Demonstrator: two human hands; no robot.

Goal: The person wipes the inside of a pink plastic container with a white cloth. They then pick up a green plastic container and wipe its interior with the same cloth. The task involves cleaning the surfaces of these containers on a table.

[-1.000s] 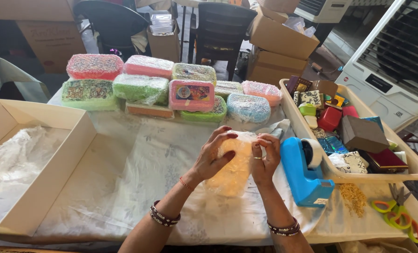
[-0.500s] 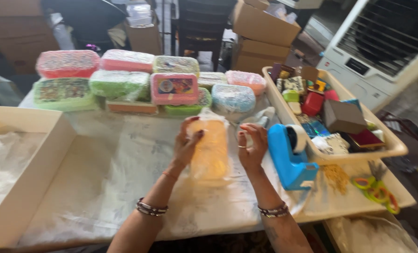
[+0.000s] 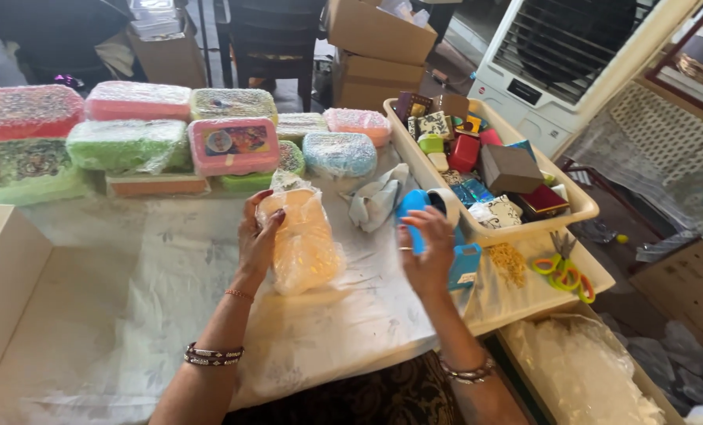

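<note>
My left hand (image 3: 259, 234) holds an orange box wrapped in clear bubble wrap (image 3: 300, 240), standing it on the cloth-covered table (image 3: 131, 315). My right hand (image 3: 428, 252) has closed around a blue tape dispenser (image 3: 454, 260) to the right of the box. A crumpled piece of white wrap (image 3: 377, 201) lies just behind the dispenser.
Several wrapped lunch boxes in pink, green and blue (image 3: 225, 145) are stacked along the far edge. A cream tray of small boxes (image 3: 560, 224) stands at right, with scissors (image 3: 560, 267) and rubber bands (image 3: 509, 261) in front. An open white carton (image 3: 5, 275) sits at left. Cardboard boxes (image 3: 375, 47) stand beyond.
My right hand has left the wrapped orange box and moved right onto the blue tape dispenser. My left hand keeps holding the box. The camera has shifted right.
</note>
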